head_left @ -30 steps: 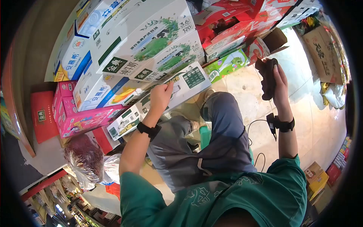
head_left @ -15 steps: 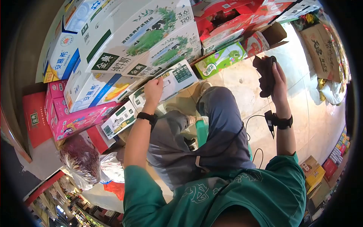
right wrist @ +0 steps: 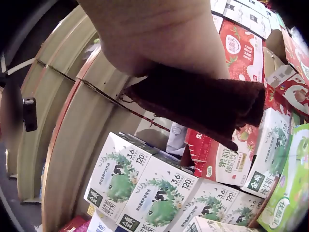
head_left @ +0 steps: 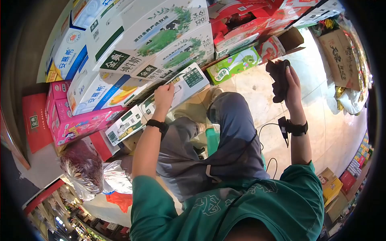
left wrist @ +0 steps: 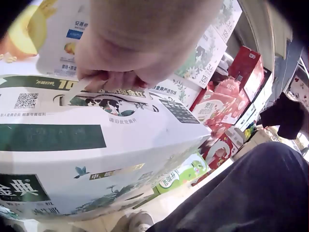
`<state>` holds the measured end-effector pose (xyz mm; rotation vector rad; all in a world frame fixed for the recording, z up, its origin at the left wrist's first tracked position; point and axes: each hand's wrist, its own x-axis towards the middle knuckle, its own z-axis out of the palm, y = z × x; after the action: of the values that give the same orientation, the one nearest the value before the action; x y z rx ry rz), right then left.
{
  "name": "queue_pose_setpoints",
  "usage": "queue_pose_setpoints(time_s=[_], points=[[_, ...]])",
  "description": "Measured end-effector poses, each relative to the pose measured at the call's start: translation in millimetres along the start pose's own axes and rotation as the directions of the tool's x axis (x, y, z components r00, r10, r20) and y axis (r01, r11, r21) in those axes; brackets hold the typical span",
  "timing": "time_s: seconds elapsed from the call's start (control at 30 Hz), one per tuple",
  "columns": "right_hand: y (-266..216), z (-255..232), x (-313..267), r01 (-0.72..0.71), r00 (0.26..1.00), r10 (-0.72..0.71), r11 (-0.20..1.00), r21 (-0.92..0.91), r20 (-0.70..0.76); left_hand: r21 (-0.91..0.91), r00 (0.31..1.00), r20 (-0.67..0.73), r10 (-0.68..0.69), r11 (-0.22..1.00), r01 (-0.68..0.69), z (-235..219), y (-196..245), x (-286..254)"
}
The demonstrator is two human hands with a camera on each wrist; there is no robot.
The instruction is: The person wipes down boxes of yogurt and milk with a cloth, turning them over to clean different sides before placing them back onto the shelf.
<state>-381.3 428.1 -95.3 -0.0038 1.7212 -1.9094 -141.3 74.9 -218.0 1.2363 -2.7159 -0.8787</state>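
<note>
Fingers of your left hand (head_left: pixel 164 97) hook into the handle slot of a white Jindian milk carton (head_left: pixel 187 85) at left; those of your right hand (head_left: pixel 294 85) clutch a dark brown cloth (head_left: pixel 277 80) above the tiled floor (head_left: pixel 321 120). Beyond the carton rise stacked milk boxes (head_left: pixel 171 38); a green drink box (head_left: pixel 244 65) lies near its right end.

Left hand (left wrist: pixel 125 53) grips white milk carton (left wrist: pixel 130 140) by top. Beyond carton: green carton (left wrist: pixel 187 173). Right of it: trousered leg (left wrist: pixel 246 188), dark cloth (left wrist: pixel 284 116).
</note>
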Motion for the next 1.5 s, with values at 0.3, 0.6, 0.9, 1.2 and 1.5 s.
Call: queue_pose_setpoints(time_s=[0.3,0.6,0.9,1.2,1.5], points=[[6,1,-2,-0.006,1.000,0.006,1.000,-0.020,0.015,0.025,0.999,0.028,0.018,1.000,-0.019,-2,1,1],[8,9,-2,-0.012,0.999,0.013,1.000,-0.024,0.040,-0.004,0.994,-0.024,0.110,0.994,-0.110,5,-6,-5],[20,11,-3,-0.035,0.999,0.036,0.998,-0.044,0.022,0.020,0.986,0.056,0.159,0.987,-0.161,0,-8,0],[43,33,-6,-0.067,0.995,0.069,0.997,-0.036,0.073,0.202,0.996,0.072,-0.045,0.979,0.030,-142,-72,-36],[33,46,1,-0.036,0.998,0.042,0.994,-0.108,0.047,-0.017,0.967,-0.083,-0.240,0.971,0.239,-177,-250,-113]])
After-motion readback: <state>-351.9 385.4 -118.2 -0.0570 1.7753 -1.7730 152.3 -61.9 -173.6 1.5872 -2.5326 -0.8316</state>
